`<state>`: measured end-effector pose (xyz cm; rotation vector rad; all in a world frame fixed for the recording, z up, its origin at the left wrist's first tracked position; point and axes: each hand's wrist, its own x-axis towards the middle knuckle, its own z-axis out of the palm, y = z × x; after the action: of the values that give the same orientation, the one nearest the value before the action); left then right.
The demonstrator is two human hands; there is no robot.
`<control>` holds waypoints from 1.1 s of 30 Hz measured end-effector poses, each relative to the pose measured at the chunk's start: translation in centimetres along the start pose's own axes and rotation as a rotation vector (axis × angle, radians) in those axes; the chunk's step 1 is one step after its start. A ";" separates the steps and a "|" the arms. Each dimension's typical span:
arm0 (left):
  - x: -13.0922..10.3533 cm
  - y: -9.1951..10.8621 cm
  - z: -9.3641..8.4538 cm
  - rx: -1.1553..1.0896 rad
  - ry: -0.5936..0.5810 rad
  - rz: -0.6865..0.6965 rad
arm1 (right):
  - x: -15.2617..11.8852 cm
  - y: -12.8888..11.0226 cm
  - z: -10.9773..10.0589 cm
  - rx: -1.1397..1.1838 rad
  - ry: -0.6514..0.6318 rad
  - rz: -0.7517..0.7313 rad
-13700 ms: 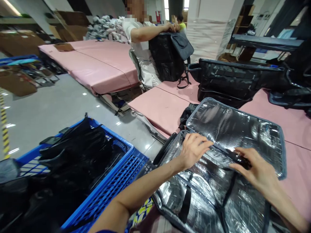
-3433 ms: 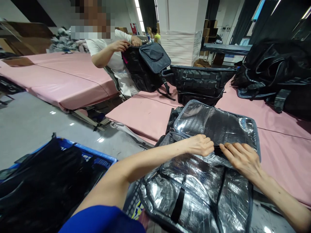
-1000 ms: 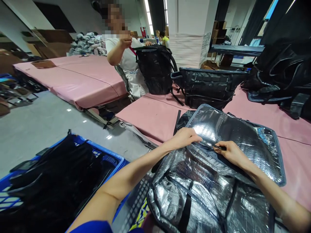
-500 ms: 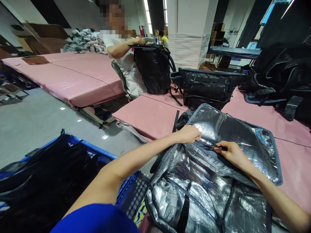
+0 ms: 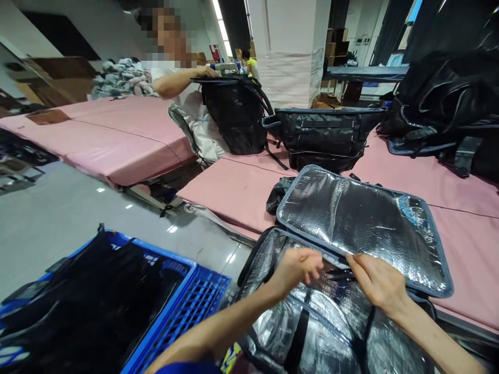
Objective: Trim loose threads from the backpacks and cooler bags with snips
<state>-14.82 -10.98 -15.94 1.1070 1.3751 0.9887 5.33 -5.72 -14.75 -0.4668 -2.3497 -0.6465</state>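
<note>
A black bag point(image 5: 323, 317) with a crinkled silver lining lies open in front of me, its silver-faced flap point(image 5: 366, 223) folded back onto the pink table. My right hand point(image 5: 378, 283) is at the flap's near edge, closed on small black thread snips point(image 5: 343, 275) whose tips point left over the lining. Just left of those tips, my left hand point(image 5: 298, 267) hovers above the bag's opening. Its fingers are loosely bent and partly apart, slightly blurred, and I see nothing in them. A black strap point(image 5: 298, 337) crosses the lining below.
A blue crate point(image 5: 179, 306) holding black bags stands at lower left. On the pink table point(image 5: 234, 192) are a black backpack point(image 5: 236, 117), another black bag point(image 5: 323, 132) and piled black bags point(image 5: 448, 109). A co-worker point(image 5: 179, 88) handles the backpack.
My left hand has left the flap's seam and come down over the lining. My right hand has turned, with the snips still in it. The flap lies further back.
</note>
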 end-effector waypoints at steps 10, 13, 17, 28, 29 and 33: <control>3.6 -0.5 3.0 -0.456 0.110 -0.135 | -1.7 2.2 -0.4 0.249 -0.286 0.245; 3.7 -1.1 3.2 -0.432 0.143 -0.097 | -1.5 4.4 -1.0 0.289 -0.389 0.473; 3.9 -1.3 3.2 -0.389 0.137 -0.082 | -1.0 5.6 -1.3 0.313 -0.465 0.568; 4.1 -1.8 3.2 -0.371 0.114 -0.057 | 0.0 5.3 -0.7 0.650 -0.531 0.429; 4.1 -1.8 3.2 -0.375 0.113 -0.053 | 0.2 5.2 -0.4 0.604 -0.500 0.441; 4.1 -1.9 3.1 -0.408 0.108 -0.062 | 0.9 4.7 0.9 0.463 -0.438 0.345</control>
<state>-11.95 -7.44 -19.00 0.7105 1.2131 1.2316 6.48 -1.21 -13.18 -0.8339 -2.6176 0.1828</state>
